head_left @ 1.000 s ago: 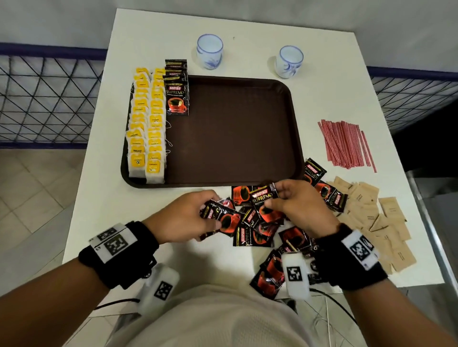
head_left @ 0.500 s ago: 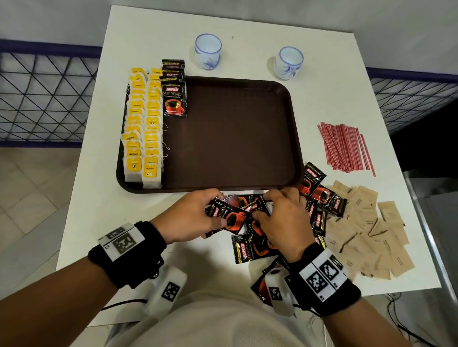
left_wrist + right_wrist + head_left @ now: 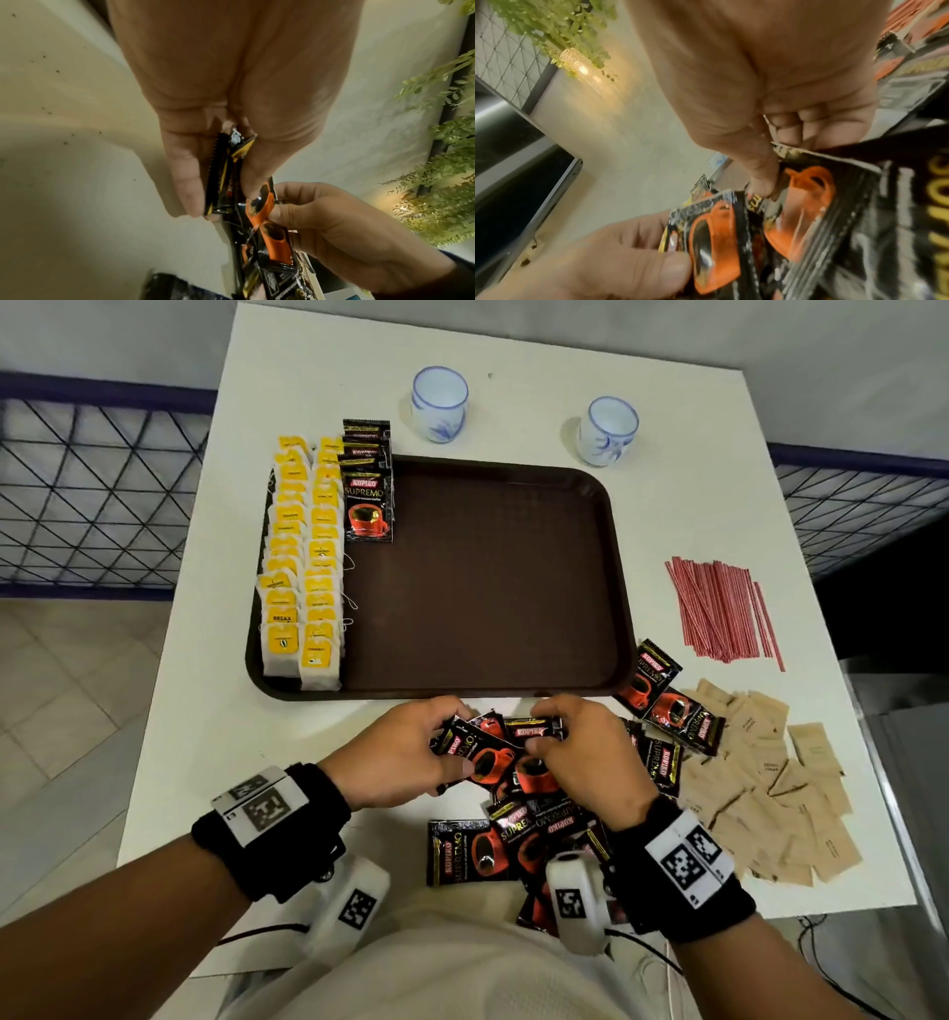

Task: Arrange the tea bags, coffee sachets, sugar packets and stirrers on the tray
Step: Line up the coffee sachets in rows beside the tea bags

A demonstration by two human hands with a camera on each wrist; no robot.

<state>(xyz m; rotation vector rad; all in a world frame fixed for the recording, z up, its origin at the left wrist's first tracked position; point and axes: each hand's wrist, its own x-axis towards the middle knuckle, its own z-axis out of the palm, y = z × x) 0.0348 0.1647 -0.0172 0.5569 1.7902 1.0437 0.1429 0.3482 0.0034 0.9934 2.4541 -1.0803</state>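
A brown tray [image 3: 513, 588] lies mid-table. Two rows of yellow tea bags [image 3: 303, 557] fill its left side, with a short row of black coffee sachets [image 3: 367, 505] beside them. Just in front of the tray my left hand [image 3: 405, 757] grips a small stack of coffee sachets [image 3: 482, 752] between thumb and fingers [image 3: 190, 182]. My right hand [image 3: 580, 752] pinches a coffee sachet [image 3: 534, 730] against that stack [image 3: 805, 192]. More loose sachets [image 3: 493, 845] lie under and around my hands. Red stirrers [image 3: 719, 608] and brown sugar packets [image 3: 770, 788] rest on the table at the right.
Two white-and-blue cups [image 3: 439, 403] [image 3: 608, 431] stand behind the tray. The white table [image 3: 179, 711] is small; a wire fence [image 3: 92, 505] runs along its left and right. The tray's middle and right are bare.
My right hand has drawn in from the loose pile to the left hand's stack, bringing a sachet with it. The left hand has risen slightly toward the tray's front edge.
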